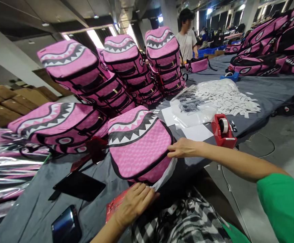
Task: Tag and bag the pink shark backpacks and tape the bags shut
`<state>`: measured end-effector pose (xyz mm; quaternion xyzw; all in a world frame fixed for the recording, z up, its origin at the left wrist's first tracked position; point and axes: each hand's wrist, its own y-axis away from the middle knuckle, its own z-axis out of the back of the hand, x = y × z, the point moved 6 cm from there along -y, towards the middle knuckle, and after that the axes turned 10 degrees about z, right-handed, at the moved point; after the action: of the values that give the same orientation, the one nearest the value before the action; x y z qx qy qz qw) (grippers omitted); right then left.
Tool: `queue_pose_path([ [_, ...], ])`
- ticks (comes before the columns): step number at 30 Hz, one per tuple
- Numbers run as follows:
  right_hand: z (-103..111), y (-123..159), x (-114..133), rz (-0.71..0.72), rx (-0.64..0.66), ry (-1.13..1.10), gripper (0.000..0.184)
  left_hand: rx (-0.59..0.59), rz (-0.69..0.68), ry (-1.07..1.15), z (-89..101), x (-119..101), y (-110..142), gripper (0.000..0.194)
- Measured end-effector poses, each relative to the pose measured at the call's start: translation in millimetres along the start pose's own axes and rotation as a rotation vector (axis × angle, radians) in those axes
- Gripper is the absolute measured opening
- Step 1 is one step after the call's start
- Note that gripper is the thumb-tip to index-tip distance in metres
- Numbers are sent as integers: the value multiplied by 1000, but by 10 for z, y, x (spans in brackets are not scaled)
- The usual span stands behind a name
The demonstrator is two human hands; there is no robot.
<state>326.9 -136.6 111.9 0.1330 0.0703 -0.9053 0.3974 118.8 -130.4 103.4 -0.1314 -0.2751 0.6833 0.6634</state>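
Note:
A pink checkered backpack [139,152] with a black-and-white shark-teeth band lies front up on the table before me. White translucent plastic [166,175] shows along its near right side, between my hands; it looks like a bag, partly hidden under the backpack. My right hand [184,148] is closed in a pinch at the backpack's right edge, at the top of the plastic. At the near edge, my left hand [137,200] has its fingers curled over the plastic's lower end. A red printed packet [115,202] lies partly under my left wrist.
Stacked pink backpacks [126,64] rise behind. A phone [67,224] and a black flat item [79,185] lie left. On the right are a red tape dispenser [223,131], white paper [197,132] and a heap of small white tags [228,98]. A person [186,38] stands beyond the table.

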Motion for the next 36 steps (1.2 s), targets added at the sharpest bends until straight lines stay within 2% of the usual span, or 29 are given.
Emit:
queue_pose_path([
  [3,-45,13,-63,-66,-67,-12,11,-45,325,-28,-14,18,-268,26],
  [5,-44,70,-65,-122,-175,-13,6,-59,460,-75,-88,6,-452,30],
  [7,4,213,-2,-235,-405,-23,7,-11,482,-117,-212,-31,-588,24],
  [9,20,456,152,-431,-711,-57,6,21,485,-109,-311,-40,-631,26],
  [11,-73,663,426,-579,-958,-97,7,1,536,-37,-349,3,-594,28],
  [12,-151,691,588,-588,-1013,-115,12,-20,566,8,-351,32,-562,27],
  [15,-417,522,946,-514,-958,-175,37,-57,606,104,-342,90,-495,26],
  [17,-553,373,983,-517,-899,-194,51,-66,600,146,-336,100,-490,25],
  [19,-608,278,905,-509,-906,-175,56,-69,592,189,-339,100,-499,25],
  [21,-607,229,785,-449,-930,-141,52,-74,579,220,-349,93,-507,25],
  [24,-577,209,597,-324,-919,-99,36,-72,553,264,-380,75,-507,24],
  [26,-567,185,502,-222,-825,-98,27,-75,529,305,-398,61,-505,21],
  [29,-554,159,404,-139,-609,-155,22,-95,475,351,-403,32,-507,18],
  [32,-466,199,356,-195,-518,-246,26,-133,367,321,-381,-39,-520,13],
  [36,-403,281,300,-502,-610,-388,16,-126,88,180,-389,-250,-537,11],
])
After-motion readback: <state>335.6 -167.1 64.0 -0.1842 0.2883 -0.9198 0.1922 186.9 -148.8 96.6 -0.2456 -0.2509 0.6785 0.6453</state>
